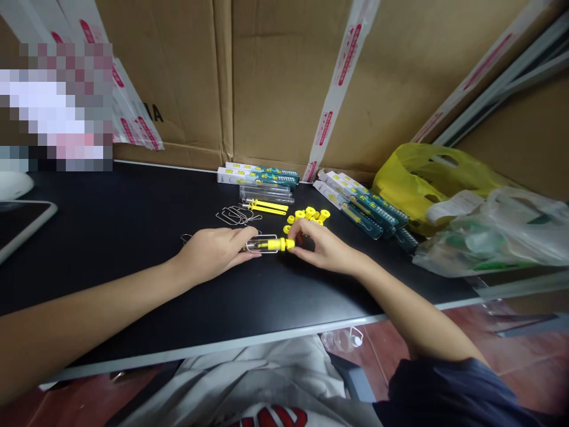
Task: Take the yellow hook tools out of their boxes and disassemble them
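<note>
My left hand is closed around a clear-tubed spring scale with a yellow inner part and a wire loop along it. At the tube's right end, my right hand pinches a small yellow cap between thumb and forefinger. Just beyond my right hand lies a cluster of yellow caps. Bent wire hooks rest past my left hand, with yellow strips and clear tubes behind them. My left fingers hide the tube's left end.
Printed spring scale boxes lie at the back, with more boxes to the right. A yellow bag and a clear plastic bag sit at the right. A white-edged device is far left. Cardboard walls the back.
</note>
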Available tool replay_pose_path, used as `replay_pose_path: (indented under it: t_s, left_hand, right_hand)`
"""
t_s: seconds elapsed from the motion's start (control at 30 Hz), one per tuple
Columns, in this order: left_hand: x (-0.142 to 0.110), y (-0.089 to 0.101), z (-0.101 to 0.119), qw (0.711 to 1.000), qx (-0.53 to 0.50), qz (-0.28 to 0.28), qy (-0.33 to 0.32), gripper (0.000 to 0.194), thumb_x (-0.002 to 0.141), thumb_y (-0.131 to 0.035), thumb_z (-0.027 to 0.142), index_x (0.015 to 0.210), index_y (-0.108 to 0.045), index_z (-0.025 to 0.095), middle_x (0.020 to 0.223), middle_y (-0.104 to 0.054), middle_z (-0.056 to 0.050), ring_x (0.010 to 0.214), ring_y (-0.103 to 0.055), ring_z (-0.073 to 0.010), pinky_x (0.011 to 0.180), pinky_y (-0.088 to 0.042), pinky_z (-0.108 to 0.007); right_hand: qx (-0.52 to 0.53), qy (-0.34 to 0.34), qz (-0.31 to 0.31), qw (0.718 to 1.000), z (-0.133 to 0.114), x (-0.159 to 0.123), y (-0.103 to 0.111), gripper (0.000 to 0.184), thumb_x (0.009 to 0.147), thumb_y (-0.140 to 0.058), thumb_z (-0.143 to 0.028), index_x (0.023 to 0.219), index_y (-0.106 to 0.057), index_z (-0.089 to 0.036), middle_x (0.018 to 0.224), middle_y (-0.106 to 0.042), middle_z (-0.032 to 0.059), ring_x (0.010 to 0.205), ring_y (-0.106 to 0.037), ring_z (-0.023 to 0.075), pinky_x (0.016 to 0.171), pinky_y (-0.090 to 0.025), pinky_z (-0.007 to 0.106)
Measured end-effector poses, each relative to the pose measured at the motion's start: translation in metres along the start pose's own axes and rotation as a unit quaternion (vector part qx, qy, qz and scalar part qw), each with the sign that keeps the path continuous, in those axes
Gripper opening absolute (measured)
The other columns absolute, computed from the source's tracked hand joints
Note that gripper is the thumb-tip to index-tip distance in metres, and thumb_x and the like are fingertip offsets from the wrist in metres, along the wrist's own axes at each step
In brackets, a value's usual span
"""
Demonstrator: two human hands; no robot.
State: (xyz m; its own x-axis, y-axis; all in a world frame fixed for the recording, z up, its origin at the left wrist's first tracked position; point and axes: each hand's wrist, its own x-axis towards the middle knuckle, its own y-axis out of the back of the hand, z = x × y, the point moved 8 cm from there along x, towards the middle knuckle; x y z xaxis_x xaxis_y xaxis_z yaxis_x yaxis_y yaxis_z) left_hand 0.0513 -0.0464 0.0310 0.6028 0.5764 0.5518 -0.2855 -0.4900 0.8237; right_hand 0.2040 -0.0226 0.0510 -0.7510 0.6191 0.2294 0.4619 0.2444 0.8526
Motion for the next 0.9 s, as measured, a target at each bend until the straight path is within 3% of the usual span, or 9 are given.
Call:
replay_pose_path:
  t_s: [0.13,0.2,0.33,0.7,0.9]
  left_hand:
    - [0.000,0.002,0.001,1.000,-0.001,0.008,-0.004,0.034,0.092,-0.045,0.049,0.100,-0.058,0.019,0.069,-0.068,0.000,0.058,-0.065,-0.0158,0.047,-0.035,-0.023]
    - [0.000,0.003,0.002,1.000,-0.002,0.012,-0.008,0.034,0.092,-0.045,0.050,0.099,-0.058,0.019,0.068,-0.067,0.000,0.058,-0.065,-0.0156,0.048,-0.035,-0.023]
    - [-0.001,0.002,0.002,1.000,0.001,0.010,-0.010,0.035,0.092,-0.045,0.050,0.100,-0.058,0.019,0.067,-0.067,0.000,0.056,-0.065,-0.0156,0.047,-0.035,-0.024]
    - [0.000,0.001,-0.001,1.000,0.000,0.005,0.000,0.033,0.092,-0.046,0.049,0.099,-0.057,0.018,0.068,-0.067,0.000,0.057,-0.065,-0.0162,0.046,-0.033,-0.024]
    - [0.001,0.001,-0.002,1.000,-0.001,0.003,0.010,0.029,0.090,-0.051,0.047,0.098,-0.056,0.019,0.071,-0.067,0.001,0.061,-0.065,-0.0160,0.049,-0.034,-0.024]
  right_hand:
    - [0.005,-0.001,-0.011,1.000,-0.002,0.001,-0.003,0.023,0.087,-0.057,-0.037,0.095,-0.046,-0.018,0.091,-0.055,0.0045,0.075,-0.049,0.0146,0.067,-0.042,0.027]
    - [-0.018,0.015,-0.025,0.999,-0.004,0.002,-0.005,0.018,0.095,-0.042,-0.035,0.095,-0.047,-0.018,0.089,-0.055,0.0049,0.078,-0.050,0.0154,0.072,-0.041,0.029]
    - [-0.050,0.036,-0.049,0.997,-0.006,0.003,-0.009,0.031,0.100,-0.028,-0.029,0.081,-0.049,-0.017,0.078,-0.053,0.0038,0.074,-0.047,0.0154,0.073,-0.038,0.030]
    - [0.028,-0.015,-0.015,0.999,0.002,0.000,0.004,0.015,0.090,-0.055,-0.032,0.089,-0.050,-0.017,0.087,-0.055,0.0034,0.075,-0.051,0.0133,0.069,-0.043,0.026]
    - [-0.042,-0.058,0.047,0.996,0.018,-0.006,0.034,0.012,0.084,-0.058,-0.023,0.087,-0.047,-0.019,0.084,-0.055,0.0010,0.071,-0.052,0.0121,0.064,-0.041,0.023]
